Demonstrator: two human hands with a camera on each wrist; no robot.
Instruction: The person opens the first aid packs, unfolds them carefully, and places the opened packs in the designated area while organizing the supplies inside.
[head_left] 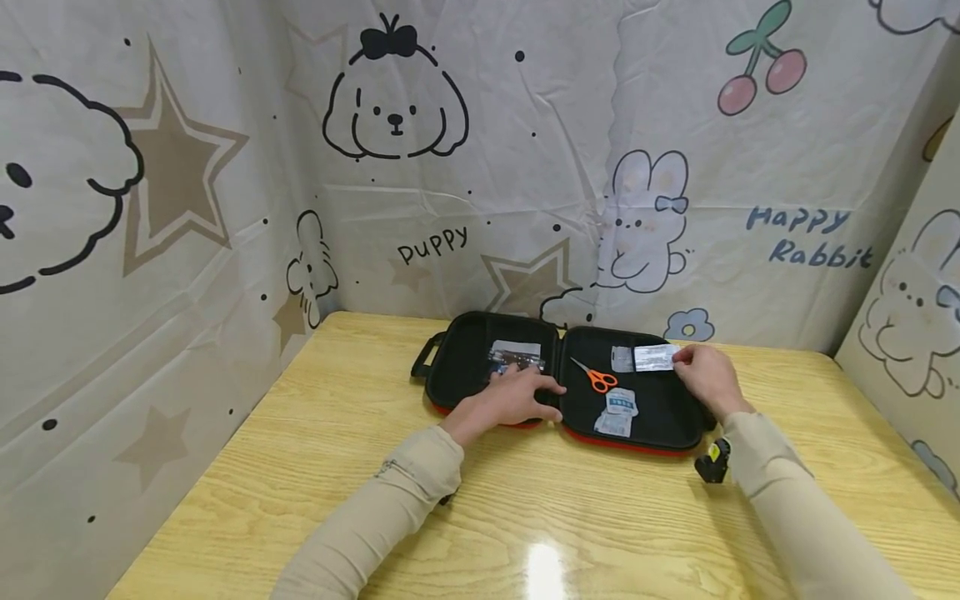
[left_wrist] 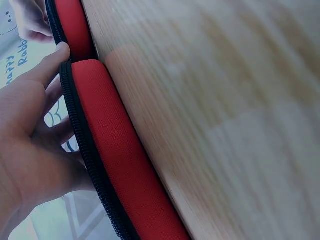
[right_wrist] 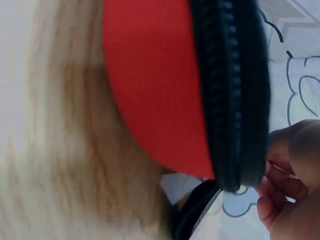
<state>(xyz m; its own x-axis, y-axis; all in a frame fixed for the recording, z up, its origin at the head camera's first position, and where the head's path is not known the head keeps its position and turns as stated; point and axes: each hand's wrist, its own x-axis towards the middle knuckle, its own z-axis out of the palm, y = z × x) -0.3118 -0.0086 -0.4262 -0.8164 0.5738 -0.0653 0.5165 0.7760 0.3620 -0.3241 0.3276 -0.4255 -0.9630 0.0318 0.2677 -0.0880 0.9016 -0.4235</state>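
A zippered case (head_left: 450,375), black inside and red outside, lies unfolded on the table. My right hand (head_left: 707,375) pinches the right end of a white printed packet (head_left: 655,358) in its right half. My left hand (head_left: 517,394) reaches over the left half, fingers spread, beside clear-wrapped items (head_left: 517,358) whose kind I cannot tell. In the left wrist view its thumb (left_wrist: 62,50) is at the zipper rim near the gap between the halves. Orange-handled scissors (head_left: 602,381) and small white sachets (head_left: 621,403) lie in the right half. The right wrist view mostly hides what the right fingers hold.
The case's carry handle (head_left: 424,358) sticks out on the left. A light wood table (head_left: 300,433) carries the case, with a printed cloth (head_left: 525,167) hanging behind and at the sides. A small black device (head_left: 712,461) sits at the right wrist.
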